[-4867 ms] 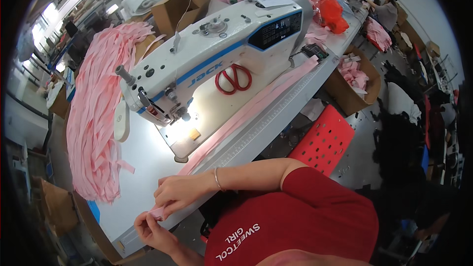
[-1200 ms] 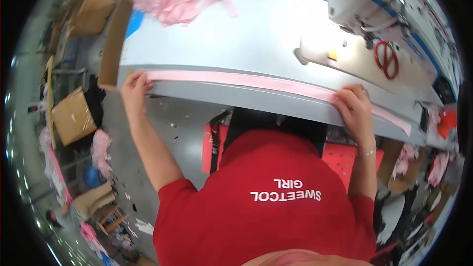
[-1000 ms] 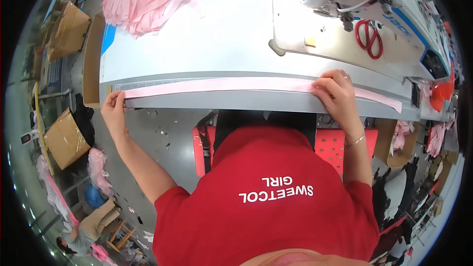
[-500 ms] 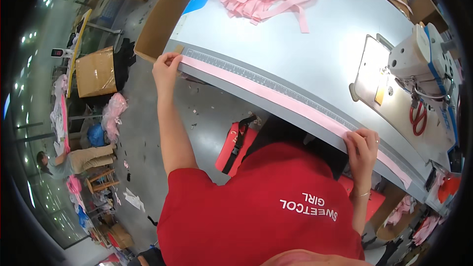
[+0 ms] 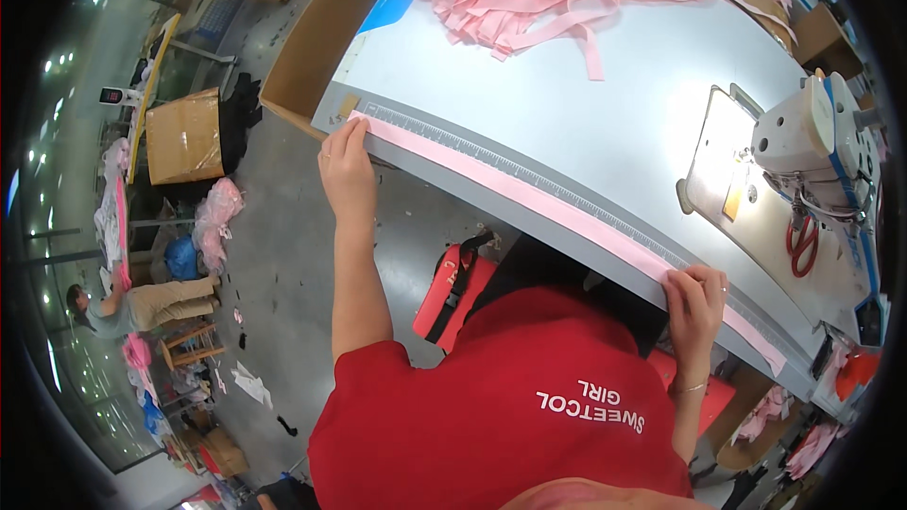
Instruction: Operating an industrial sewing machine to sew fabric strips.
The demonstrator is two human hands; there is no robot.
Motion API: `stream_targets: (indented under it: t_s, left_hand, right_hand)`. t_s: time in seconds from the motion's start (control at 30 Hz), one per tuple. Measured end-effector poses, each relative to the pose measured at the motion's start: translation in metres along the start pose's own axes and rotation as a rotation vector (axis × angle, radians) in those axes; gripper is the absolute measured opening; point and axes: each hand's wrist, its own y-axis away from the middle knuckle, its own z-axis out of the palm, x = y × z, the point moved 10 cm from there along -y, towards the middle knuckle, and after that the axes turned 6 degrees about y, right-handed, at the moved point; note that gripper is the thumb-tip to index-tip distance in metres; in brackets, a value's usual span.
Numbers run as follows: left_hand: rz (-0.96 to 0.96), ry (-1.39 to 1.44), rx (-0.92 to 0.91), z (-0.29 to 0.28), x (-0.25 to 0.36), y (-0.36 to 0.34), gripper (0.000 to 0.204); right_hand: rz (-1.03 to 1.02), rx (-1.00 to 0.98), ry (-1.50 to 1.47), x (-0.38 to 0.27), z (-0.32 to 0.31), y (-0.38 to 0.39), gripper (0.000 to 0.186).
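A long pink fabric strip [image 5: 510, 187] lies flat along the near edge of the table, beside a ruler scale [image 5: 510, 166] that runs the same way. At the strip's left end, my left hand [image 5: 348, 170] has its fingers pressed together on the fabric. My right hand [image 5: 697, 307] holds the strip farther along, toward the right, with its fingers curled over the table edge. Beyond it, the strip's other end goes on to the table's right corner. A small tan piece [image 5: 350, 102] sits by the scale's left end.
Many loose pink strips [image 5: 529, 0] are heaped at the table's far side. A white sewing machine [image 5: 803, 142] stands at the right, with red-handled scissors [image 5: 802, 246] by it. An open cardboard box [image 5: 316, 47] adjoins the table's left. Another person [image 5: 142, 307] is far left.
My left hand has turned and shifted slightly right, its fingertips now pointing up onto the strip's end. My right hand remains at about the same spot. The view has shifted a little.
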Motion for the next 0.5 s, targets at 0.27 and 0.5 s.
stream_targets:
  t_s: [0.27, 0.5]
  left_hand:
    - [-0.012, 0.014, -0.014, 0.001, -0.004, 0.000, 0.029]
    - [-0.029, 0.041, -0.036, 0.008, -0.009, -0.001, 0.030]
  right_hand:
    - [0.015, -0.003, -0.016, 0.000, -0.001, -0.003, 0.016]
    - [0.017, 0.000, -0.023, -0.001, -0.002, -0.003, 0.016]
